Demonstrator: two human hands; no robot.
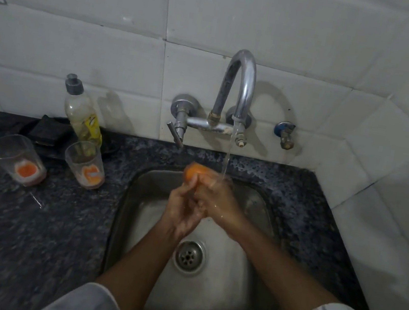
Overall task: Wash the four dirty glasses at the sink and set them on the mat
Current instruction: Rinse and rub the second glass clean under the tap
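Observation:
Over the steel sink (242,295), both my hands clasp one glass (192,173) lying on its side. Its orange-stained base points up and to the left, and the rest is hidden by my fingers. My left hand (182,209) wraps it from below and my right hand (218,201) covers it from the right, right where the tap's water stream (227,158) lands. Two more dirty glasses stand upright on the counter to the left, each with orange residue at the bottom: one at the far left (18,158), one nearer the sink (86,164).
A dish soap bottle (82,114) stands against the tiled wall behind the glasses, beside a dark square object on a black dish (47,132). The curved tap (238,85) is mounted on the wall above the sink. Dark granite counter (24,233) surrounds the basin; the drain (188,257) shows.

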